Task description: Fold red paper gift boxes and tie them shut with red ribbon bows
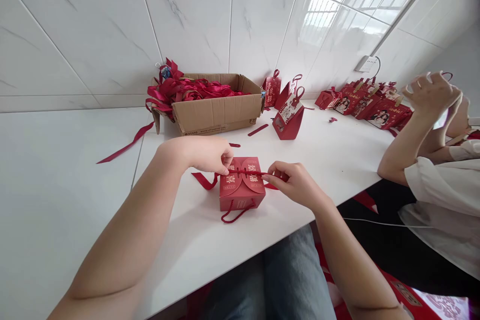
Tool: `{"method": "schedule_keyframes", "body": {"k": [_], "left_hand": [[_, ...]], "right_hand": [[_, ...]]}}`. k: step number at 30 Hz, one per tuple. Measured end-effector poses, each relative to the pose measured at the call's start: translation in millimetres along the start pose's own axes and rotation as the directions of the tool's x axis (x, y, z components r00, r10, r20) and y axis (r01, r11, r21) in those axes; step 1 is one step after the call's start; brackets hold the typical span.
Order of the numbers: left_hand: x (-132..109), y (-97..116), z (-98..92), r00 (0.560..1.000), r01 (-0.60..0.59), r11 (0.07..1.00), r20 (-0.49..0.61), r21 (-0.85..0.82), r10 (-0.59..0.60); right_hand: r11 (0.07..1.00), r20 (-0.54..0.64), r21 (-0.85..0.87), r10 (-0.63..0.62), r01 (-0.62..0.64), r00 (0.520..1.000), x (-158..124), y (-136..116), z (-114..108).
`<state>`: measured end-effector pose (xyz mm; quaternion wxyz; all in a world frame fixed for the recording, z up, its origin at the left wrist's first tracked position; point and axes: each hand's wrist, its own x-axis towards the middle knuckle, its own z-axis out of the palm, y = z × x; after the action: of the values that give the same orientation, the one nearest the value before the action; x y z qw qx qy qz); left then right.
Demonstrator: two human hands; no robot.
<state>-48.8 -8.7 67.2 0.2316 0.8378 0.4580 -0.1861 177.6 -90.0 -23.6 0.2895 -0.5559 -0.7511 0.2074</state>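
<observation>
A red gift box (240,191) with pale lettering stands on the white table in front of me, its curved top flaps folded shut. A dark red ribbon (245,172) runs across the top, through the slots of the flaps. My left hand (216,156) pinches this ribbon at the box's left side, and a loose tail (205,181) lies beyond it. At the right side, my right hand (290,180) grips the other end, closed between thumb and fingers. The box's twisted cord handle (238,218) hangs down its near face.
Behind the box, a cardboard carton (221,112) overflows with red ribbons (195,89). House-shaped red boxes (288,117) stand right of it, with several red bags (360,100) further along the wall. A co-worker's raised hands (431,92) are at the far right. The table edge (232,276) runs diagonally near my legs.
</observation>
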Motion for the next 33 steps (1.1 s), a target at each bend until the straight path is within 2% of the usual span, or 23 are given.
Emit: {"method": "schedule_keyframes", "body": {"k": [3,6,8,10,12,15,17,21,23,28,33], "left_hand": [[0,0,0.0,1.000,-0.015,1.000,-0.008,-0.013,0.015],[1,0,0.4,1.000,-0.017,1.000,-0.009,-0.014,0.017],[2,-1,0.7,1.000,-0.016,1.000,-0.010,-0.006,0.016],[2,-1,0.9,1.000,-0.018,1.000,-0.007,0.001,0.018],[2,-2,1.1,1.000,-0.023,1.000,-0.007,0.002,0.023],[1,-1,1.3,1.000,-0.023,1.000,-0.010,-0.008,0.023],[1,-1,1.4,1.000,-0.018,1.000,-0.010,-0.018,0.018],[2,-1,1.5,1.000,-0.004,0.999,0.002,-0.035,0.004],[1,-1,1.0,1.000,0.000,0.999,-0.005,-0.039,-0.001],[1,-1,-0.6,1.000,0.012,0.999,-0.011,-0.030,-0.012],[2,-2,-0.5,0.999,0.029,0.998,-0.024,-0.049,-0.030]], "right_hand": [[0.985,0.213,0.168,-0.001,-0.036,0.977,-6,1,-13],[0.924,0.419,0.362,-0.044,-0.123,0.907,-12,2,-23],[0.863,0.507,0.460,-0.061,-0.210,0.860,-14,4,-28],[0.798,0.531,0.546,-0.094,-0.254,0.842,-15,6,-29],[0.738,0.474,0.639,-0.155,-0.217,0.867,-14,8,-27],[0.670,0.278,0.740,-0.223,-0.061,0.934,-8,10,-18],[0.639,0.157,0.769,-0.219,0.020,0.963,0,9,-9],[0.586,0.004,0.805,-0.162,0.093,0.987,24,4,7],[0.586,-0.031,0.801,-0.157,0.119,0.987,38,2,12],[0.598,-0.023,0.786,-0.225,0.157,0.974,69,-1,21],[0.563,-0.077,0.813,-0.149,0.149,0.986,73,5,30]]}}
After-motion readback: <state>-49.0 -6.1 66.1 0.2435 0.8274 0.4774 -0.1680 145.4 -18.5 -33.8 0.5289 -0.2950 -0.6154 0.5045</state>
